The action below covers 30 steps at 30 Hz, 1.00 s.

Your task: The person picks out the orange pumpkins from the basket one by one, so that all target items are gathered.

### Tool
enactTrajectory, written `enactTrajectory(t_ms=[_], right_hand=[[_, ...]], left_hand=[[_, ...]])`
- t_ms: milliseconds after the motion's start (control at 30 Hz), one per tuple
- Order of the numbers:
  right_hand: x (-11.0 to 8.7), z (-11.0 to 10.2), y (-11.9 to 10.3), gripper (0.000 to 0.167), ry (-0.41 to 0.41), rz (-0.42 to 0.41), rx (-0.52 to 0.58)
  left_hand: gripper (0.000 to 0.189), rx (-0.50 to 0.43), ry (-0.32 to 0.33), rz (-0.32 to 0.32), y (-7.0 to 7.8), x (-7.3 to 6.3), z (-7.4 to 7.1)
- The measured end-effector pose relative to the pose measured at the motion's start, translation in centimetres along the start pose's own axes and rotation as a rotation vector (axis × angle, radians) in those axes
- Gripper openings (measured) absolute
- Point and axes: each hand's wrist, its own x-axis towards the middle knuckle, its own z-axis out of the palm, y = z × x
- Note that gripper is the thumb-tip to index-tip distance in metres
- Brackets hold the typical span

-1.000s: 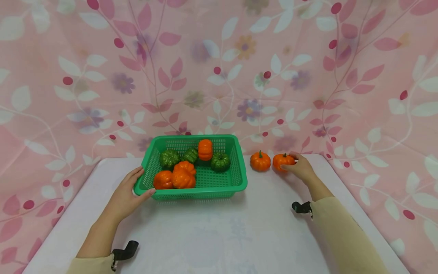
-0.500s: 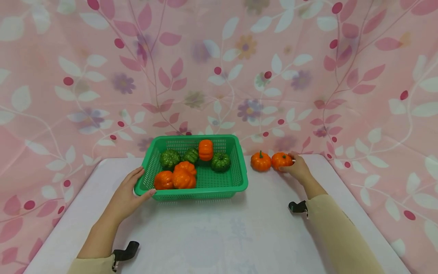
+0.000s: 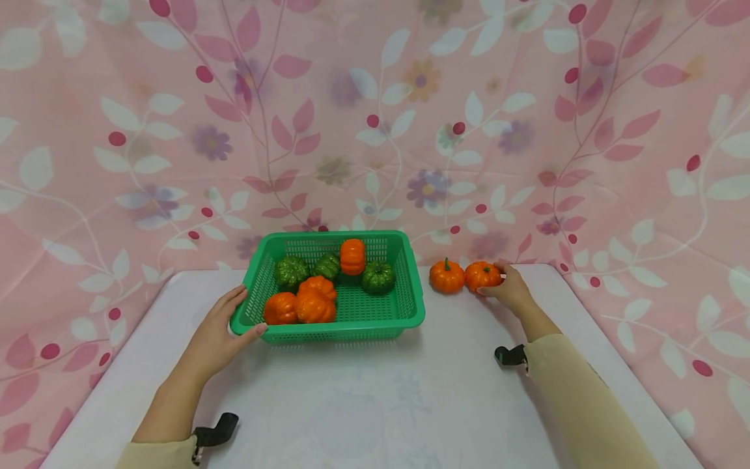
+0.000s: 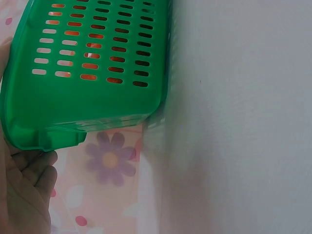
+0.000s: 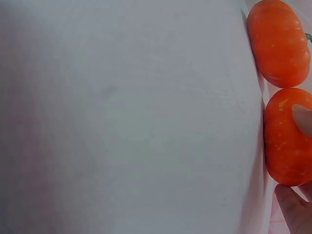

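A green plastic basket (image 3: 363, 332) sits on the table, bearing several small orange and green pumpkins, among them an orange pumpkin (image 3: 353, 256) standing on its side and a green pumpkin (image 3: 377, 278). My left hand (image 3: 215, 335) holds the basket's near left corner, thumb at the front rim and fingers along the left side; in the left wrist view the fingers curl below the rim. Right of the basket, my right hand (image 3: 514, 291) grips a small orange pumpkin (image 3: 482, 276) between thumb and fingers. That pumpkin touches a second orange pumpkin (image 3: 447, 277) with a green stem.
A white cloth covers the table (image 3: 363, 404). Behind it hangs a pink floral curtain (image 3: 375, 156), close to the basket and the pumpkins. A black wrist mount (image 3: 510, 355) sticks out from the right sleeve, another black mount (image 3: 217, 430) from the left.
My right hand has slid its pumpkin slightly left, closing the small gap to the stemmed pumpkin. Over the last half second the hands have hardly moved; the basket stays in place.
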Motion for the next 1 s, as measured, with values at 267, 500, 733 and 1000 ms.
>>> enactTrajectory(t_ms=[267,500,733,1000], right_hand=[[0.0,0.1,0.0,0.092,-0.003,0.004,0.010],[-0.8,-0.7,-1.1,0.093,-0.016,-0.021,0.002],[-2.4,-1.9,-4.8,0.080,0.004,-0.125,-0.052],[-4.4,-2.5,-9.3,0.067,-0.036,-0.173,-0.063]], left_hand=[[0.089,0.000,-0.001,-0.001,0.0,0.0,0.0],[0.090,0.005,-0.002,0.000,-0.1,0.0,0.0],[0.090,0.010,0.003,0.003,-0.2,0.1,0.0],[0.089,0.004,-0.002,0.003,-0.2,0.1,0.1]])
